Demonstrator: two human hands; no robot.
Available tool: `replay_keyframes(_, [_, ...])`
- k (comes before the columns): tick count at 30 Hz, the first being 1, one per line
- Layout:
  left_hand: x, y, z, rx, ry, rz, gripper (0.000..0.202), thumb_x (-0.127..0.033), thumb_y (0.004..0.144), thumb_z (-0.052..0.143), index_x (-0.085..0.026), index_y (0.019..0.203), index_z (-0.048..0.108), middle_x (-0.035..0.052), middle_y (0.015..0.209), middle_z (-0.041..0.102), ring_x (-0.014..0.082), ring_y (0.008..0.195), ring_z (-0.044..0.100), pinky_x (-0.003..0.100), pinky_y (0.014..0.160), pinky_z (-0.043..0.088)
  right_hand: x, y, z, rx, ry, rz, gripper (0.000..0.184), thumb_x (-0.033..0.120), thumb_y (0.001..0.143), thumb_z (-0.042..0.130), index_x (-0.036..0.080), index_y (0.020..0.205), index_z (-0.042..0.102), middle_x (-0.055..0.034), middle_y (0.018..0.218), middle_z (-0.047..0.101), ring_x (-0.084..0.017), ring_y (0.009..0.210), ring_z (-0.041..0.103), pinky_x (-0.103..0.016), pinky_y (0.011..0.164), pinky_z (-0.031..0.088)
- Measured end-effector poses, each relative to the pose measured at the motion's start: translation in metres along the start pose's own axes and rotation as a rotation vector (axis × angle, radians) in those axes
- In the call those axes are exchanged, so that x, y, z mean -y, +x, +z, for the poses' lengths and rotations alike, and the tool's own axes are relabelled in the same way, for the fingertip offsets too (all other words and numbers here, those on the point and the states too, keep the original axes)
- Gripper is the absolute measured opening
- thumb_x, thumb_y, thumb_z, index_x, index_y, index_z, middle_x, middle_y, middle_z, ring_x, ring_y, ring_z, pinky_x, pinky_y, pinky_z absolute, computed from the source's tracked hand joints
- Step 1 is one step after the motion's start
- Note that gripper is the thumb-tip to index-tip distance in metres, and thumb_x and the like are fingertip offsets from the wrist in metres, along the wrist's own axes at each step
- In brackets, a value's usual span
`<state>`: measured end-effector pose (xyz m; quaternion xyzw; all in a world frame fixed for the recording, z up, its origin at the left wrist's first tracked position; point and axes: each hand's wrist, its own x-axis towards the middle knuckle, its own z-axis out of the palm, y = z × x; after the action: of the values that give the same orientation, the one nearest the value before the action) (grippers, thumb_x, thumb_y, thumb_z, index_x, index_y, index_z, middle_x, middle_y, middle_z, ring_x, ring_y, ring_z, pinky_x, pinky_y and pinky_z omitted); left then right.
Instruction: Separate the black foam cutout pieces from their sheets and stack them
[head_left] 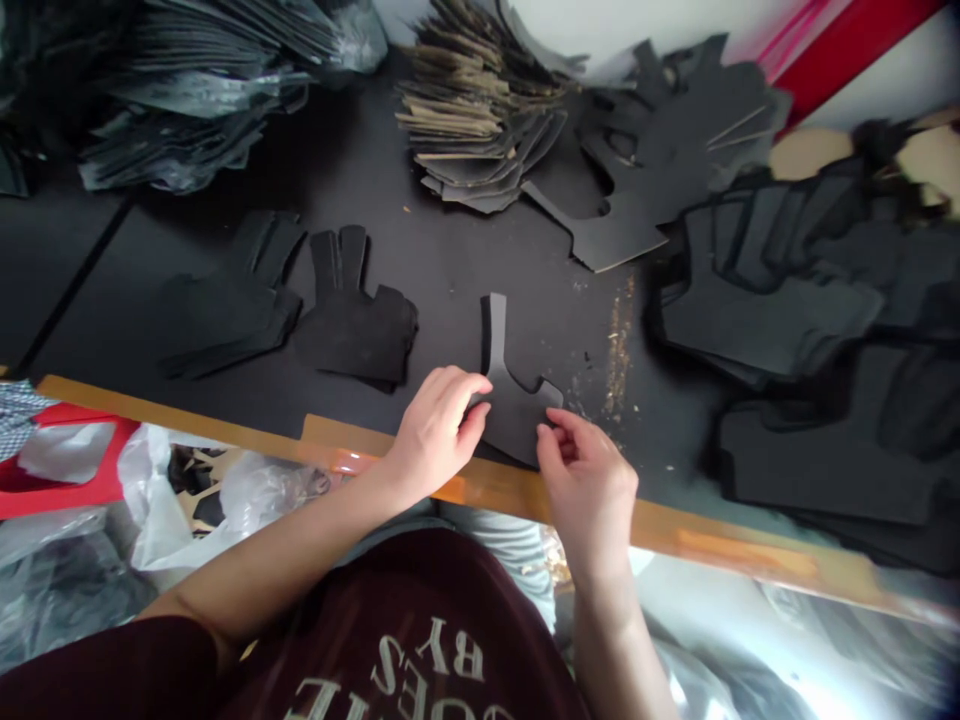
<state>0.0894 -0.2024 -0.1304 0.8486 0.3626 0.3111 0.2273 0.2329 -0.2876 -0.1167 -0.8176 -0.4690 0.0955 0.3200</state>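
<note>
Left hand (439, 435) and right hand (589, 480) just apart, both pinched on the black foam cutout (517, 415), which lies flat at the tabletop's wooden edge (660, 525). Probably light, soft and bendy; firmest hold likely at the wide base, not the narrow upright strip, which could flex. Thumbs and part of the cutout's lower edge hidden by the fingers. Left of the cutout, a dark stack of similar shapes (352, 330) and another (232, 300); right of it, heaped black pieces (772, 320). Beyond it, a notched black piece (622, 230) on the tabletop (420, 280), then a fanned, tan-edged stack (480, 120), its far end hard to make out.
</note>
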Motion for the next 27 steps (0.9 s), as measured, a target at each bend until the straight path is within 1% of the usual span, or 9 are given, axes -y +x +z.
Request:
replay_keyframes(5, [0.001,-0.001,0.002,-0.001,0.013,0.017,0.013,-0.009,0.087,0.047,-0.016,0.097,0.052,0.005,0.083,0.055,0.0171,0.079,0.05,0.03,0.075,0.046,0.0,0.002,-0.001,0.042,0.005,0.032,0.022,0.026,0.08,0.054,0.015,0.091,0.069,0.0004,0.066,0.062,-0.01,0.056,0.057,-0.024,0.06,0.047])
replay_keyframes(9, [0.001,-0.001,0.002,0.003,0.032,0.023,0.013,-0.009,0.087,0.047,-0.015,0.098,0.052,0.0061,0.085,0.056,0.0185,0.083,0.049,0.032,0.078,0.046,-0.003,0.002,-0.002,0.063,0.012,0.021,0.022,0.028,0.079,0.057,0.014,0.092,0.069,0.0007,0.066,0.061,-0.01,0.054,0.056,-0.023,0.06,0.047])
replay_keyframes(15, [0.002,0.0,0.004,0.011,0.032,0.016,0.015,-0.009,0.087,0.046,-0.015,0.1,0.052,0.0072,0.086,0.055,0.02,0.087,0.048,0.035,0.079,0.047,-0.003,0.003,-0.001,0.086,-0.057,-0.028,0.022,0.027,0.076,0.064,0.013,0.094,0.067,0.001,0.066,0.059,-0.01,0.054,0.055,-0.023,0.058,0.046])
replay_keyframes(18, [0.002,-0.001,0.004,0.013,0.034,0.014,0.016,-0.009,0.087,0.046,-0.015,0.101,0.052,0.0075,0.087,0.055,0.0203,0.087,0.048,0.036,0.079,0.047,0.003,0.005,-0.001,0.122,-0.154,-0.049,0.025,0.027,0.075,0.067,0.013,0.095,0.065,0.0004,0.066,0.059,-0.012,0.058,0.056,-0.025,0.056,0.044])
replay_keyframes(20, [0.003,-0.001,0.004,0.016,0.039,0.014,0.016,-0.009,0.087,0.046,-0.015,0.101,0.052,0.008,0.088,0.055,0.0207,0.087,0.049,0.036,0.079,0.048,0.008,0.007,-0.004,0.174,-0.253,-0.066,0.027,0.029,0.077,0.067,0.013,0.099,0.063,-0.0017,0.069,0.06,-0.015,0.061,0.057,-0.025,0.054,0.041])
replay_keyframes(23, [0.002,-0.002,0.003,0.024,0.05,0.02,0.016,-0.009,0.087,0.046,-0.014,0.101,0.052,0.0091,0.09,0.056,0.0215,0.09,0.049,0.037,0.081,0.048,0.014,0.011,-0.012,0.279,-0.441,-0.107,0.034,0.033,0.08,0.064,0.014,0.108,0.06,-0.0046,0.074,0.062,-0.017,0.058,0.057,-0.026,0.048,0.036])
replay_keyframes(24, [0.002,-0.002,0.003,0.028,0.059,0.021,0.017,-0.009,0.087,0.046,-0.014,0.102,0.051,0.0095,0.09,0.056,0.0217,0.091,0.049,0.037,0.082,0.048,0.015,0.013,-0.014,0.292,-0.505,-0.121,0.037,0.035,0.08,0.064,0.015,0.111,0.06,-0.0056,0.075,0.061,-0.018,0.057,0.057,-0.026,0.046,0.035])
replay_keyframes(26, [0.0,-0.002,0.003,0.037,0.085,0.011,0.02,-0.009,0.087,0.047,-0.012,0.106,0.05,0.0108,0.092,0.057,0.0224,0.092,0.049,0.038,0.083,0.049,0.014,0.019,-0.016,0.254,-0.565,-0.17,0.04,0.038,0.079,0.065,0.016,0.112,0.06,-0.0075,0.08,0.06,-0.02,0.06,0.058,-0.028,0.047,0.038])
replay_keyframes(27, [-0.001,-0.002,0.003,0.039,0.1,0.0,0.023,-0.009,0.087,0.047,-0.011,0.11,0.049,0.0115,0.094,0.057,0.0228,0.092,0.049,0.038,0.084,0.049,0.014,0.022,-0.015,0.209,-0.537,-0.21,0.038,0.038,0.079,0.065,0.016,0.11,0.061,-0.0083,0.082,0.06,-0.021,0.064,0.058,-0.029,0.05,0.041])
